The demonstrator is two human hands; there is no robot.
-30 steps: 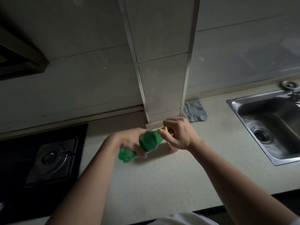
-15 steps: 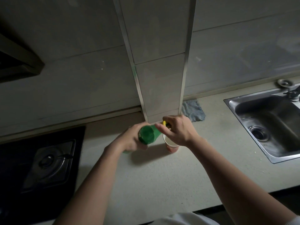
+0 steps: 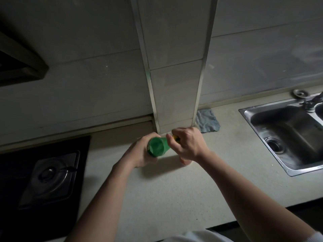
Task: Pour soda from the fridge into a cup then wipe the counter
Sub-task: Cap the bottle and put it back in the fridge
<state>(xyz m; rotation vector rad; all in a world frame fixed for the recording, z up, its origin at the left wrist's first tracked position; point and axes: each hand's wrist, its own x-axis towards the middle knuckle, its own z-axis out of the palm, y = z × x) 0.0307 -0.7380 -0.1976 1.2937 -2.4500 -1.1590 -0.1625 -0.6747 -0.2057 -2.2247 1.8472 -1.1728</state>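
Pale counter (image 3: 174,198) is dimly lit, with sink (image 3: 279,123) at 3 o'clock and hob (image 3: 49,175) at 9 o'clock. At centre, the green soda bottle (image 3: 157,147) is gripped round its body by the left hand (image 3: 138,154), tilted. Its yellow cap (image 3: 175,137) is pinched by the right hand (image 3: 188,145), and a cup (image 3: 185,162) is mostly hidden beneath. The bottle is judged light, smooth, squeezable plastic, best held at the body. A cloth (image 3: 207,122) lies at 1 o'clock.

We look down in dim light on a pale speckled worktop (image 3: 166,198) backed by a wall (image 3: 87,75) of large grey tiles. A tiled pillar (image 3: 174,49), edged with metal strips (image 3: 148,81), juts forward at centre. At left we see a black hob (image 3: 15,172) beneath an extractor hood (image 3: 21,67); at right, a steel sink (image 3: 248,111) with tap (image 3: 312,100).
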